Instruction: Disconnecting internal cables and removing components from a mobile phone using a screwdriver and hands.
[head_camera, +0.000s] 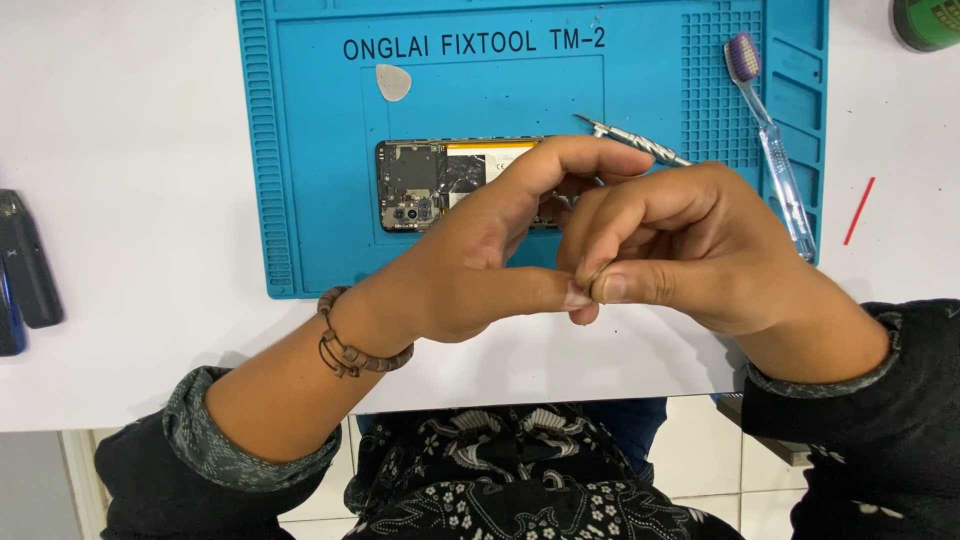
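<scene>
Left hand (470, 265) and right hand (680, 250) meet above blue mat (320, 150), fingertips pinched together; what they pinch too small to tell. Opened phone (430, 185) partly hidden behind. Screwdriver (630, 140), toothbrush (770, 140), pick (393, 82) on mat.

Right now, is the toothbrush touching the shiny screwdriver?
Apart. The head view shows blue mat between the toothbrush and the screwdriver.

The scene is viewed from a single head-worn camera, aimed almost straight down and slightly forward over a white table (130, 120). A close range is kept: the left hand (480, 255) and right hand (690, 250) are framed at the centre, a blue rubber work mat (300, 150) is cut off at the far edge, and dark sleeves are cropped at the near edge.
</scene>
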